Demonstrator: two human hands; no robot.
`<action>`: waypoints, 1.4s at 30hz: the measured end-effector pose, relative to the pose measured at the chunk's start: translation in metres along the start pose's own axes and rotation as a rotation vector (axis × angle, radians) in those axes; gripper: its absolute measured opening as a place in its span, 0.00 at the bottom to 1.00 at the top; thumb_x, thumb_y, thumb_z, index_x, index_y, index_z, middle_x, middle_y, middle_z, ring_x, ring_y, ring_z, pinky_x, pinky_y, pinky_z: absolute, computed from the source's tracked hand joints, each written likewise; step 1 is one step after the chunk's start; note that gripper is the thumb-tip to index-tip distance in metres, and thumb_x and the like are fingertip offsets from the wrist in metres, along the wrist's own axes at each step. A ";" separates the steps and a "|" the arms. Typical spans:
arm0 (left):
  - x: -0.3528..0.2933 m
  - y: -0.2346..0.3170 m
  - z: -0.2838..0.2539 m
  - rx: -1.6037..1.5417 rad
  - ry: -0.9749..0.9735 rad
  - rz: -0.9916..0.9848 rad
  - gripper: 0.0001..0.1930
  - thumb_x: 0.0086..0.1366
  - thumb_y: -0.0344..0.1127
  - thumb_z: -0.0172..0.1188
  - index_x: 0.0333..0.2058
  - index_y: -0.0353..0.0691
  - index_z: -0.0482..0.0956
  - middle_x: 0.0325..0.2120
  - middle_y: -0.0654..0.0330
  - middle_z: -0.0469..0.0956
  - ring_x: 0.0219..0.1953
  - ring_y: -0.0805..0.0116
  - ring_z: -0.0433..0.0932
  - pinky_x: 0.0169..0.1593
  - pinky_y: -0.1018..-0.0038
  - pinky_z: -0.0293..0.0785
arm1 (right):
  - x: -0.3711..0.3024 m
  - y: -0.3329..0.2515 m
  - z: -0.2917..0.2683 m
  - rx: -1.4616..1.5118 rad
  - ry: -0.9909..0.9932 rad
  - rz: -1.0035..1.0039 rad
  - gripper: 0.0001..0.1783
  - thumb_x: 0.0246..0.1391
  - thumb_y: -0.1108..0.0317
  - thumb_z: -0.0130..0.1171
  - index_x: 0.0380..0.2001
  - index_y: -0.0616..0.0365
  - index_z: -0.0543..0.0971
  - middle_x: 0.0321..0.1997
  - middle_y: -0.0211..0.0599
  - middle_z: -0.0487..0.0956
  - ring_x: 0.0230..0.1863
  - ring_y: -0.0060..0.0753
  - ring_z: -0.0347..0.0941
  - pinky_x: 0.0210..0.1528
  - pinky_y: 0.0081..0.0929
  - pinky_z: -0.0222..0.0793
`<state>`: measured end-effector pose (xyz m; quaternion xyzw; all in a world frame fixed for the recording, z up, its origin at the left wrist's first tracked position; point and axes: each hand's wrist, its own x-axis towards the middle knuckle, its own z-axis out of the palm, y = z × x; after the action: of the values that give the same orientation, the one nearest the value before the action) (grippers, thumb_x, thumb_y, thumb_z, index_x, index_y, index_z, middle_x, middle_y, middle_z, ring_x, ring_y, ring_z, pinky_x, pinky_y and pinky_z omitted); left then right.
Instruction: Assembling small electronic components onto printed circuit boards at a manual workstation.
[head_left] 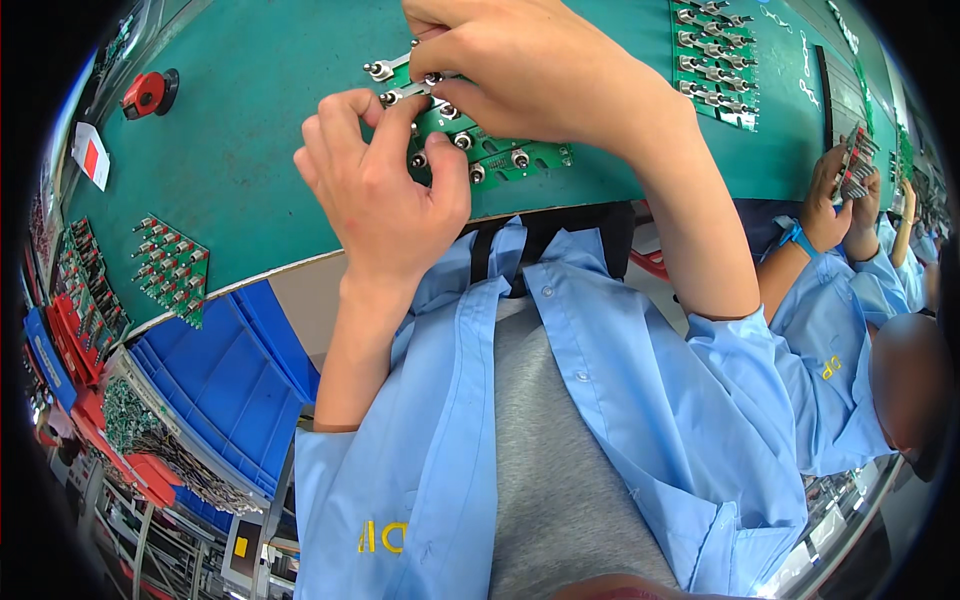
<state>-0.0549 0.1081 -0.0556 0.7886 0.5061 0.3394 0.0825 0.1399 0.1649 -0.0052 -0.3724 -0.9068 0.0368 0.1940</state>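
Note:
A green circuit board (525, 160) with several upright metal posts lies on the table, partly hidden under my hands. My left hand (385, 180) is over its left part; the index fingertip touches a flat metal strip (405, 94) there, while the thumb stands apart from it. The other left fingers are bent. Coming in from the right, my right hand (530, 70) has its thumb and fingers closed at a post beside my left index fingertip. What the right fingers pinch is mostly hidden.
More boards with posts lie at the upper right (715, 60) and the left edge (172, 265). A red and black round tool (148, 95) and a white-red label (92, 155) rest on the left. Blue bins (225, 370) stand below the table's edge. A co-worker (850, 200) holds a board at right.

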 end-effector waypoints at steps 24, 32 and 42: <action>0.004 0.000 -0.007 0.086 -0.004 0.122 0.21 0.53 0.32 0.63 0.48 0.43 0.90 0.41 0.56 0.73 0.40 0.58 0.67 0.44 0.64 0.62 | 0.000 0.001 0.004 -0.058 -0.058 0.097 0.02 0.49 0.70 0.69 0.29 0.51 0.87 0.37 0.29 0.70 0.45 0.35 0.65 0.58 0.42 0.61; 0.012 0.008 -0.013 0.198 -0.096 0.120 0.21 0.56 0.35 0.66 0.50 0.43 0.89 0.40 0.57 0.71 0.39 0.58 0.66 0.44 0.64 0.62 | 0.004 0.002 -0.015 -0.010 -0.103 0.101 0.05 0.52 0.72 0.66 0.32 0.51 0.88 0.38 0.29 0.72 0.45 0.35 0.69 0.60 0.41 0.60; 0.026 0.011 -0.028 0.099 -0.207 0.112 0.19 0.59 0.39 0.67 0.49 0.41 0.90 0.40 0.57 0.68 0.41 0.58 0.64 0.45 0.65 0.62 | 0.037 0.231 -0.009 0.197 0.008 0.454 0.11 0.54 0.68 0.60 0.34 0.60 0.88 0.40 0.47 0.87 0.44 0.57 0.82 0.63 0.61 0.69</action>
<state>-0.0571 0.1191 -0.0169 0.8496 0.4661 0.2348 0.0761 0.2720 0.3554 -0.0339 -0.5460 -0.7911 0.1664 0.2197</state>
